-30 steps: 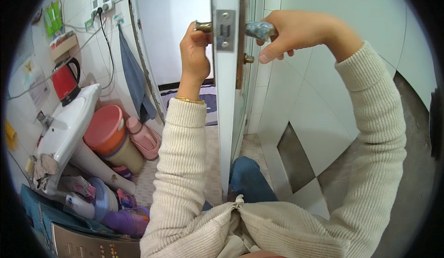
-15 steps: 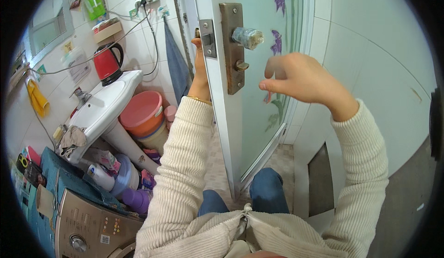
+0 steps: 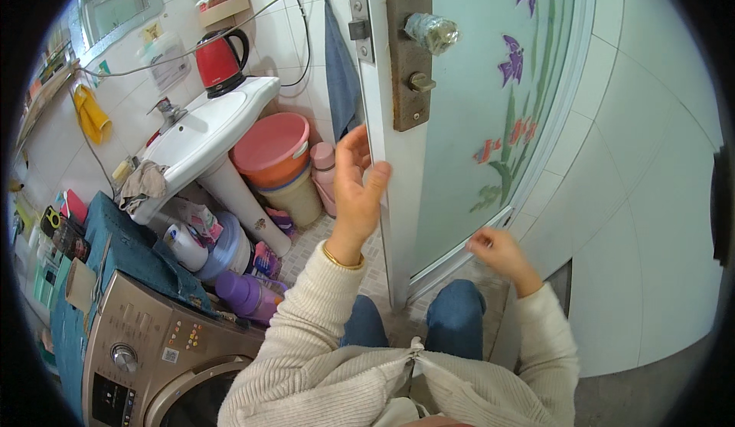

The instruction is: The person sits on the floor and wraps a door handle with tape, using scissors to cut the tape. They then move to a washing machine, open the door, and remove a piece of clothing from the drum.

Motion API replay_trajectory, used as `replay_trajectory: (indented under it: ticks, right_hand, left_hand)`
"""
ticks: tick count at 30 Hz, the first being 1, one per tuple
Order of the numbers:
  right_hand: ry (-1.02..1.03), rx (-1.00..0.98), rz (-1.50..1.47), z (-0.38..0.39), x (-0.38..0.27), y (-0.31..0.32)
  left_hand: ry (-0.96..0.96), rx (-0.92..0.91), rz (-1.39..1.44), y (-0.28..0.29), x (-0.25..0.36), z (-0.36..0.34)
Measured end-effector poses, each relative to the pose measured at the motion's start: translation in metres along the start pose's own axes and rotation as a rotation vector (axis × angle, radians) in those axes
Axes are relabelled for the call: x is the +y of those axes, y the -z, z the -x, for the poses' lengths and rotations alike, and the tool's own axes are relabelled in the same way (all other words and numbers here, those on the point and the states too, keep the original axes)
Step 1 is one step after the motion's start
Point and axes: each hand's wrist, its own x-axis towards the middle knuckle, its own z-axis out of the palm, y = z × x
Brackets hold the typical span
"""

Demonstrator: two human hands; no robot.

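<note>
A white-framed door (image 3: pixel 398 220) with a frosted glass panel stands ajar in front of me, its edge facing me. My left hand (image 3: pixel 358 201) is closed on that edge below the latch (image 3: pixel 360 29); the thumb lies along the edge and the fingertips pass behind it. Above it, a bronze lock plate (image 3: pixel 409 52) carries a knob (image 3: pixel 432 33) wrapped in clear plastic and a small turn-piece (image 3: pixel 421 82). My right hand (image 3: pixel 505 257) hangs low beside the door's lower right corner, touching nothing visible. Its fingers are curled in, and I see nothing in them.
Left of the door, a red kettle (image 3: pixel 220 63) stands on a white sink (image 3: pixel 203 128). Stacked basins (image 3: pixel 272 147), a pink bottle (image 3: pixel 324 168) and a purple bottle (image 3: pixel 245 297) sit on the floor. A washing machine (image 3: pixel 145 343) fills the lower left; a blue towel (image 3: pixel 341 75) hangs behind.
My left hand has come down from behind the latch to lower on the door edge. My right hand has dropped from beside the knob and curled. The whole view has shifted.
</note>
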Motion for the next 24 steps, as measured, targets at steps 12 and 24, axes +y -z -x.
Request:
replay_trajectory:
  ticks: [12, 24]
  right_hand:
    - [0.133, 0.286, 0.455, 0.083, 0.108, -0.144]
    - [0.043, 0.180, 0.351, 0.078, 0.109, -0.142]
  left_hand:
    - [0.241, 0.111, -0.410, 0.024, -0.050, 0.111]
    - [0.320, 0.011, -0.608, 0.041, -0.061, 0.144]
